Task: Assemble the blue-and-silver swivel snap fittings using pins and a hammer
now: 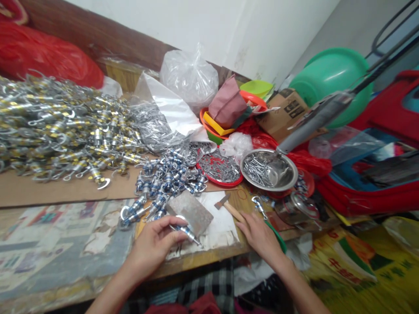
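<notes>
My left hand (157, 242) pinches a silver-and-blue metal hook fitting (187, 231) between thumb and fingers, at the front edge of a flat grey metal block (191, 212). The fitting slants down to the right, with its hook end by my fingers. My right hand (258, 233) is closed on the wooden handle of a small hammer (233, 210), whose head rests over white paper (222, 222) right of the block. Behind the block lies a heap of similar blue-banded hook fittings (166, 179). One more such fitting (259, 207) lies right of the hammer.
A large pile of yellow-banded fittings (65, 126) covers cardboard at the left. Behind the block stand a red tray of small metal parts (220, 168) and a steel pan of pins (268, 170). A glass jar (297, 209) and yellow sack (360, 261) are at the right.
</notes>
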The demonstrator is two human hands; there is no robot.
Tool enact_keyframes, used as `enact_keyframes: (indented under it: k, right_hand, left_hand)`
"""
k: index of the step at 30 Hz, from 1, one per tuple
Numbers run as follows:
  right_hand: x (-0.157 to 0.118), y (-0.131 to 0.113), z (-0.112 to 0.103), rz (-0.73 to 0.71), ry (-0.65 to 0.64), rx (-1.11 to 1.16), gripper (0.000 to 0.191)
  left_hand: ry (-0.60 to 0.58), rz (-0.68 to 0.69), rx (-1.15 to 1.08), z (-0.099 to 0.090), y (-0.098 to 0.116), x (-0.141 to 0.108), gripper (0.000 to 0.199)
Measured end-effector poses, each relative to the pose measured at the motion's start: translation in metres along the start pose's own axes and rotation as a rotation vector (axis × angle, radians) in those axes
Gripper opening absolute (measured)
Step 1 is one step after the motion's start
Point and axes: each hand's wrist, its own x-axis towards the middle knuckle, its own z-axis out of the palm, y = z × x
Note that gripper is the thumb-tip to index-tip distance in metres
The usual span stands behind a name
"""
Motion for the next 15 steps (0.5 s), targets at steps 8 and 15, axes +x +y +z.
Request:
enact_keyframes:
  k: [8, 15]
  right_hand:
    - [-0.015, -0.054, -0.047, -0.142, 0.036, 0.394, 0.03]
    - [-0.017, -0.084, -0.056, -0.357, 0.009, 0.362, 0.052]
  left_hand:
    - [0.022, 0.003, -0.361, 0.005, -0.004, 0.0, 0.036]
    - [-0.002, 0.023, -0.411, 0.007, -0.007, 0.002, 0.044]
